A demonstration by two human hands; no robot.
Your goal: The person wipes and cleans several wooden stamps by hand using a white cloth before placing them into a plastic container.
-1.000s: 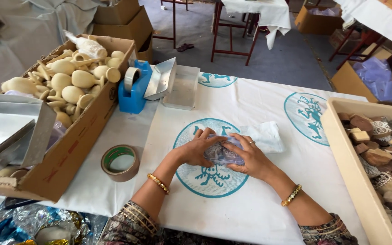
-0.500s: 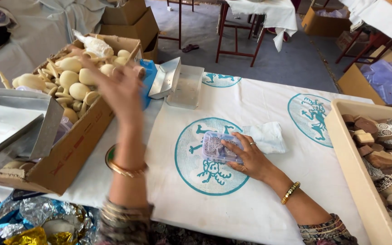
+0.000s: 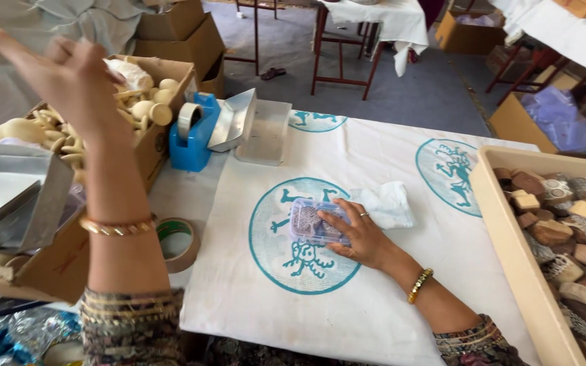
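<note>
- Right hand [image 3: 361, 237] lies flat at the centre of the frame, fingers spread on a small clear box [image 3: 315, 223] resting on the counter's white cloth [image 3: 374, 298]
- Left hand [image 3: 69, 74] hangs raised at upper left over a cardboard box [image 3: 150, 146], fingers loosely open, holding nothing

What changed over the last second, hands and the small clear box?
The left hand let go of the small clear box and rose up and to the left, over the cardboard box of pale wooden pieces; it holds nothing that can be seen. The right hand stayed flat on the clear box, which has not moved on the printed cloth. The tape roll is unmoved.
</note>
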